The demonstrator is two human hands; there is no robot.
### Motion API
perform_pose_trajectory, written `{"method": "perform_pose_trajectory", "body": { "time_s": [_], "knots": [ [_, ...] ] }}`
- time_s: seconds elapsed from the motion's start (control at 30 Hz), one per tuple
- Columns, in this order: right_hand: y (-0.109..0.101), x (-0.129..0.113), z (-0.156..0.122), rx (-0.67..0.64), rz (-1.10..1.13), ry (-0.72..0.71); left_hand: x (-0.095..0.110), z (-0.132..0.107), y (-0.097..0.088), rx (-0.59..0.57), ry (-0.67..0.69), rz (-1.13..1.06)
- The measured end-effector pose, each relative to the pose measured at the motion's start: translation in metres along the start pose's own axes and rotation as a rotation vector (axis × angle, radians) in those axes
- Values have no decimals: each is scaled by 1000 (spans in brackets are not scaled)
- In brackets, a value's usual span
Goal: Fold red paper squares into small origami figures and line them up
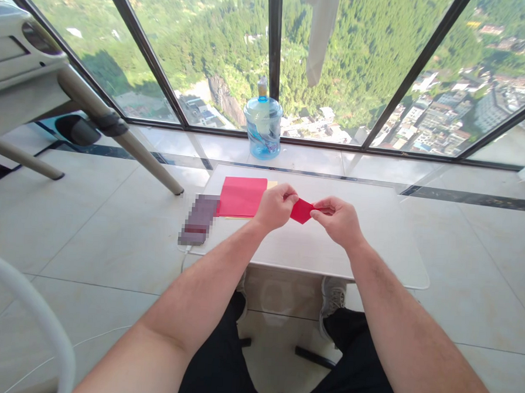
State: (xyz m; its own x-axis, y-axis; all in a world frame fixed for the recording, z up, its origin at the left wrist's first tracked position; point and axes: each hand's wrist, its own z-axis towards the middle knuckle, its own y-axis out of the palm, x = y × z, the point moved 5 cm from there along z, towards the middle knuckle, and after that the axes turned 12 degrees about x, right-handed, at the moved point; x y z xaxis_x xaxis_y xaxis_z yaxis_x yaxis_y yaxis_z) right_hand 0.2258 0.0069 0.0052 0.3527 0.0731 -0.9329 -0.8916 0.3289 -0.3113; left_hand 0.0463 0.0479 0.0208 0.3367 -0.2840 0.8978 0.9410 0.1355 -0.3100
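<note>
Forearms (209,284) | red paper (301,211) | between left fingers (289,193) and right fingers (320,216)

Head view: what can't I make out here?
All in the head view:
Red piece: ends hidden by the left hand and right hand.
Yellow sheet: mostly covered by the red paper and left hand.
Grey object: details masked by pixel blocks.
White tube: cut off by the frame edges.
Distant buildings: details too small.
</note>
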Motion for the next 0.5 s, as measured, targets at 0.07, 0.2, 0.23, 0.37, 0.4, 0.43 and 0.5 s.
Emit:
{"method": "perform_pose_trajectory", "body": {
  "time_s": [0.07,0.2,0.23,0.37,0.4,0.43,0.5],
  "knots": [
    [-1,1,0,10,-37,4,0,-1,0,-5,-1,19],
    [-4,2,0,16,-117,32,-1,-3,3,-60,2,61],
    [-4,2,0,8,-121,33,-1,-3,3,-63,7,57],
    [0,0,-1,-41,-78,36,-1,-2,3,-56,16,61],
    [1,0,-1,-36,-73,30,-1,-2,3,-47,8,67],
    [2,0,-2,-35,-70,14,-1,-2,2,-47,-4,71],
    [3,-2,-2,0,-54,-53,0,-1,0,-38,-37,79]
  ]
}}
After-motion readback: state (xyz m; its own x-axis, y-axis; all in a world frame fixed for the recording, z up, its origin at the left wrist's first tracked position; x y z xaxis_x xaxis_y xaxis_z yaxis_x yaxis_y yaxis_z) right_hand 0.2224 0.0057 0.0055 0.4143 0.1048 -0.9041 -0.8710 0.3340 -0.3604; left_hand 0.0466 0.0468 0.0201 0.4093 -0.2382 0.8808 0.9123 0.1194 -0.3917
